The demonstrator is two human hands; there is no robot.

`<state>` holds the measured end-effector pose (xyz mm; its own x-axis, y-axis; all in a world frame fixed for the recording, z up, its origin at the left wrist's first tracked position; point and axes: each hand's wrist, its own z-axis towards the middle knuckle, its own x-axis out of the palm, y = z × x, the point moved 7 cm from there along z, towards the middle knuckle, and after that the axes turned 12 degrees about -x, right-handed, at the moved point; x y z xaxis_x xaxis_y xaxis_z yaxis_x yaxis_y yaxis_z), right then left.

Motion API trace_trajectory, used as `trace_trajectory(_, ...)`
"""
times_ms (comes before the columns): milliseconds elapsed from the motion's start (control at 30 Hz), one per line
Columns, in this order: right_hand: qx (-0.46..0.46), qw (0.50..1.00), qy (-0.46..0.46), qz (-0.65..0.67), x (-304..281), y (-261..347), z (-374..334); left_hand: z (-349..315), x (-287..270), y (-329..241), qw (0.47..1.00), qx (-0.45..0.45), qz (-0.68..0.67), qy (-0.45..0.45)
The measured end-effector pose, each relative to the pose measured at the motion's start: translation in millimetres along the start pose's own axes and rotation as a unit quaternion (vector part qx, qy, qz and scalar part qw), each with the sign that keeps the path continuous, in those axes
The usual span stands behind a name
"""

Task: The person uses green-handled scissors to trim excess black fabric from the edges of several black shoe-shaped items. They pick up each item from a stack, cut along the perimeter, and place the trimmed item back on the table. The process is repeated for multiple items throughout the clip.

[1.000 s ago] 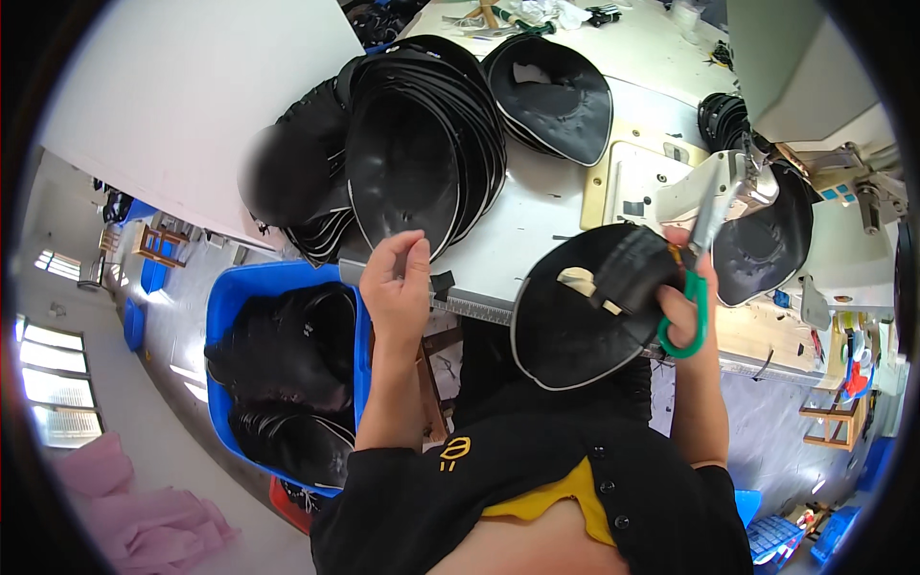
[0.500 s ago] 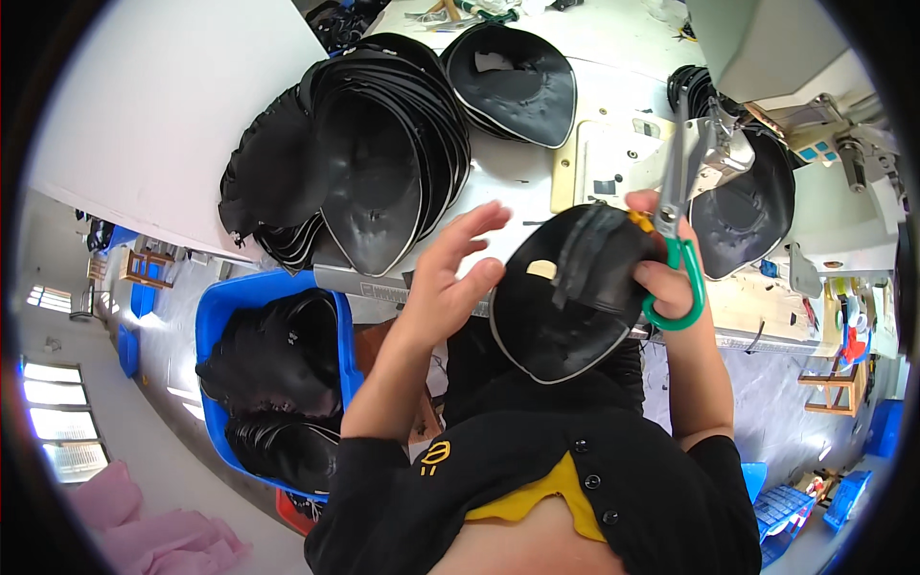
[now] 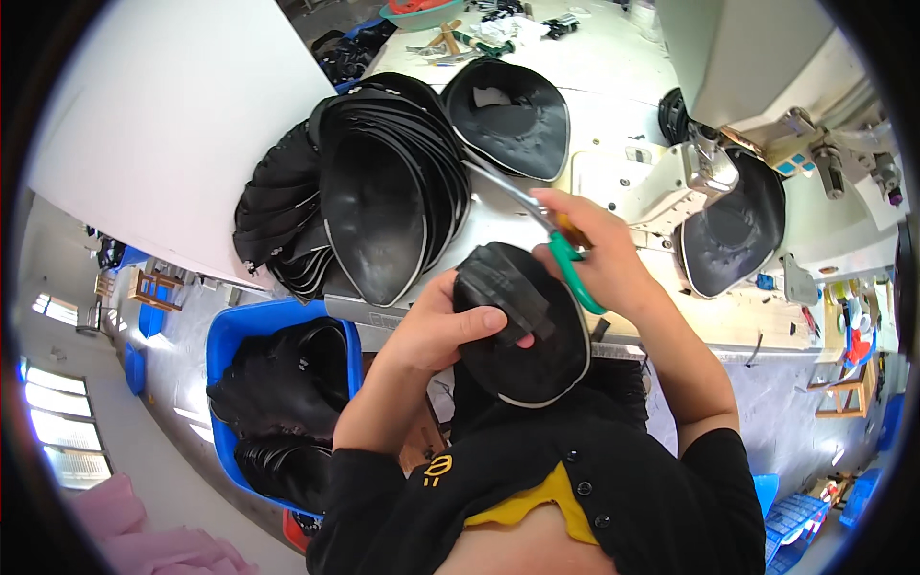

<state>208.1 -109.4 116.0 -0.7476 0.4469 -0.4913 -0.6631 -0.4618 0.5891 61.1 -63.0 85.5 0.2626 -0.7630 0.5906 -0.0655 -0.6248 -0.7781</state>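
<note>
My left hand (image 3: 433, 331) grips a rounded black leather-like piece (image 3: 537, 362) with a pale piped edge, the thumb lying on top. A black strip or flap (image 3: 503, 292) crosses its upper part. Green-handled scissors (image 3: 577, 283) are in my right hand (image 3: 606, 251), just to the right of the piece, with the blades pointing to the far left. Something yellow shows at the fingers of that hand. Beyond my left hand stands a thick stack of similar black pieces (image 3: 376, 216) with pale edges.
Another black piece (image 3: 508, 120) lies at the far middle of the table. A sewing machine (image 3: 685, 182) stands on the right, with a black piece (image 3: 733, 225) beside it. Below the table's left edge, a blue bin (image 3: 220, 407) holds more black pieces. Tools (image 3: 460, 43) lie at the back.
The piece has passed from my right hand into my left and moved slightly left. My right hand has moved left, and the scissors have swung from pointing away to pointing far left.
</note>
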Motion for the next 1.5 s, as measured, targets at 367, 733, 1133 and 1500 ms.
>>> trace_trajectory(367,-0.148,0.922,0.11,-0.339,-31.4,81.8,-10.8,-35.5,-24.9,-18.5,0.919,0.325,-0.067,-0.212)
trace_trajectory(733,-0.153,0.907,0.13,-0.37,-31.0,84.2,-12.2,-24.7,-11.2,-8.1,0.923,0.318,-0.089,-0.197)
trace_trajectory(1133,-0.162,0.922,0.118,-0.332,-27.8,77.2,-9.9,-24.2,-9.3,-2.8,0.925,0.305,-0.057,-0.217)
trace_trajectory(1500,-0.172,0.912,0.153,-0.338,-39.1,76.6,-13.1,-26.1,4.3,-3.0,0.933,0.283,0.054,-0.218)
